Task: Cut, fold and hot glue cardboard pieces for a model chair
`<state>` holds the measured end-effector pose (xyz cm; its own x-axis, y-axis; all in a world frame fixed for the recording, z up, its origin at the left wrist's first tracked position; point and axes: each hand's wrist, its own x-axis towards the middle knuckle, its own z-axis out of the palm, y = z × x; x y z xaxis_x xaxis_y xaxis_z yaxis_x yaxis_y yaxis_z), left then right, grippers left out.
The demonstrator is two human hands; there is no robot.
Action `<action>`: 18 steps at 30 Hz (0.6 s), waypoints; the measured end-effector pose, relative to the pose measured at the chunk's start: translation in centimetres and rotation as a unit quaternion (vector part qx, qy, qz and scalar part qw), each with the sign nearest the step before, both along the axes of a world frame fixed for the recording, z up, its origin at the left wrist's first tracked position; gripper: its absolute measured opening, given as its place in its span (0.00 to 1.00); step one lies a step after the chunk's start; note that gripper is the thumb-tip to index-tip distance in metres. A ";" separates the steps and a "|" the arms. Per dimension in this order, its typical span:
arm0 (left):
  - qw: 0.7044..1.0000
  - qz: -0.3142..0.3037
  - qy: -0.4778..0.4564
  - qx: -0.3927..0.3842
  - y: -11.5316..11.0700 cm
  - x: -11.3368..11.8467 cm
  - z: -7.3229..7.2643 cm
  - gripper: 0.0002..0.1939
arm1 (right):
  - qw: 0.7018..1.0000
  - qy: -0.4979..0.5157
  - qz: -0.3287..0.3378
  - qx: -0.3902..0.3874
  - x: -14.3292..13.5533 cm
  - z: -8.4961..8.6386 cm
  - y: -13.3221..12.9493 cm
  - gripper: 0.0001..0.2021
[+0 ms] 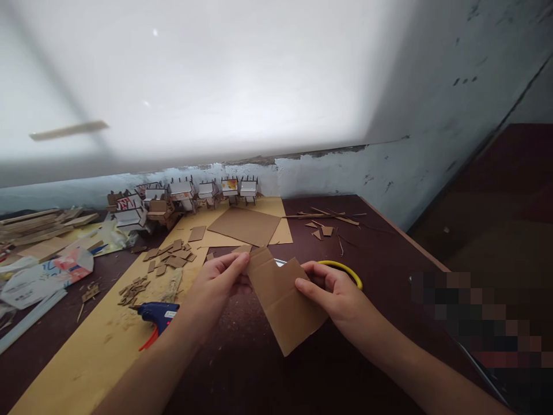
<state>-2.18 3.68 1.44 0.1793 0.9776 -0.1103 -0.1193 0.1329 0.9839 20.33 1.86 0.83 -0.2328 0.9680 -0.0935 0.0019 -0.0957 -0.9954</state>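
Between my two hands a notched piece of brown cardboard (pixel 287 302) is held up, tilted, above the dark table. My left hand (pixel 227 276) pinches its upper left corner. At the right side, my right hand (pixel 324 285) grips the edge, thumb on the near face and fingers behind. Just behind the cardboard lie scissors with a yellow handle (pixel 345 268), partly hidden by it and my right hand. A blue glue gun (pixel 158 314) with an orange trigger rests near my left forearm.
Small cardboard pieces (pixel 175 253) and a larger cardboard sheet (pixel 244 225) lie on yellow paper (pixel 86 357). Miniature cardboard chairs (pixel 207 193) stand along the wall. Offcuts (pixel 327 231) and thin strips lie behind right; wood sticks (pixel 38 230) and plastic bags (pixel 47 279) crowd the left.
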 end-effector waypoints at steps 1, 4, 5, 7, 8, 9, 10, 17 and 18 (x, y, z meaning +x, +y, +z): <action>1.000 0.002 0.004 0.001 0.1 -0.1 0.1 0.18 | 1.000 0.005 -0.017 -0.007 0.0 0.1 0.1 0.15; 0.994 0.030 0.097 0.031 0.7 -1.0 0.5 0.22 | 0.995 -0.003 -0.099 -0.004 0.5 0.1 0.5 0.18; 0.981 0.048 0.178 0.055 0.9 -1.4 0.7 0.23 | 0.992 -0.012 -0.124 0.007 0.7 0.0 0.7 0.17; 0.901 0.068 0.411 0.123 1.5 -2.5 0.8 0.24 | 0.987 -0.033 -0.155 0.036 1.1 -0.1 1.1 0.16; 0.868 0.072 0.472 0.135 1.7 -3.0 0.8 0.22 | 0.985 -0.051 -0.156 0.051 1.2 -0.2 1.2 0.14; 0.842 0.077 0.514 0.142 1.9 -3.5 0.6 0.20 | 0.983 -0.079 -0.151 0.065 1.2 -0.3 1.3 0.12; 0.819 0.079 0.548 0.148 2.0 -3.9 0.3 0.20 | 0.980 -0.115 -0.140 0.076 1.2 -0.3 1.3 0.11; 0.721 0.015 0.680 0.135 2.6 -5.3 -2.2 0.22 | 0.942 -0.287 -0.067 0.162 0.5 -0.6 0.3 0.10; 0.712 0.006 0.690 0.128 2.7 -5.4 -2.4 0.22 | 0.940 -0.290 -0.065 0.169 0.5 -0.6 0.3 0.10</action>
